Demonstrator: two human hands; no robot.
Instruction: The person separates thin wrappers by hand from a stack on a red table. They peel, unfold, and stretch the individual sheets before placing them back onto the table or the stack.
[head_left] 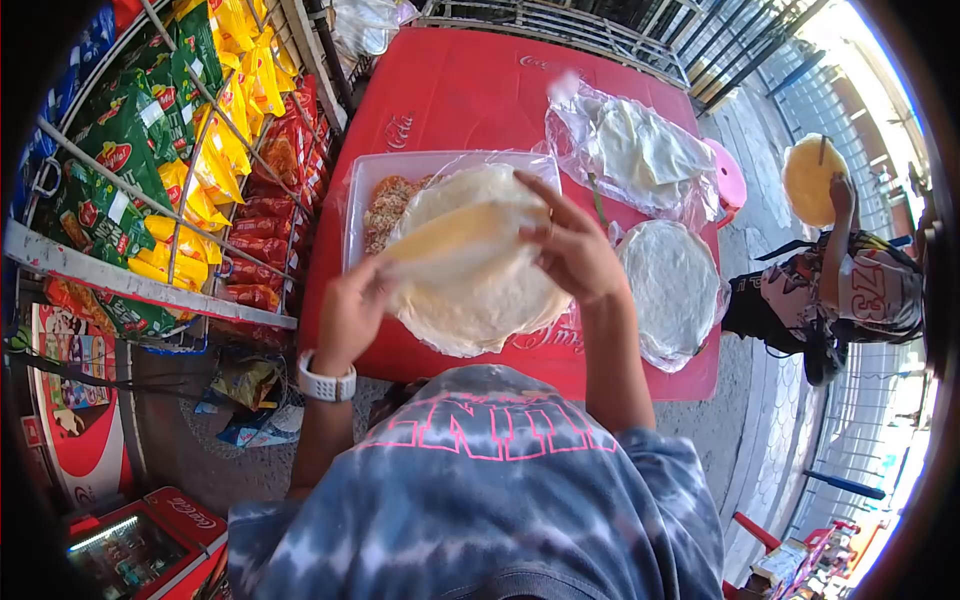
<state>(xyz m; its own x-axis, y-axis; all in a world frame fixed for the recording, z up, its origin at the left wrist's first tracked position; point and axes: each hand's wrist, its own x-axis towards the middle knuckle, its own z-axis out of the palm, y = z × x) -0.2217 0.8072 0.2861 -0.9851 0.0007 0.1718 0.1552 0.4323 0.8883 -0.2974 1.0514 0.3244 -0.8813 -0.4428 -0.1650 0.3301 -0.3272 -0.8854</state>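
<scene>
Watching from beside the red table (440,100), I see the thin sheet (465,235) held aslant in the air, above the stack of pale rounds (480,315) and next to the crumbly orange food (392,210) in the white tray (355,190). The left hand (348,308) pinches one end; the fingers of the right hand (582,250) spread about the other, too blurred for me to tell whether they grasp it. Such a flimsy thing could tear, I reckon, if the two hands pull unevenly, or fold and cling to itself if one end slips. Dipping leftward, it might drag through the crumbs. The loose clear plastic (505,160) behind the stack could also snag a passing fingertip and shift the rounds.
</scene>
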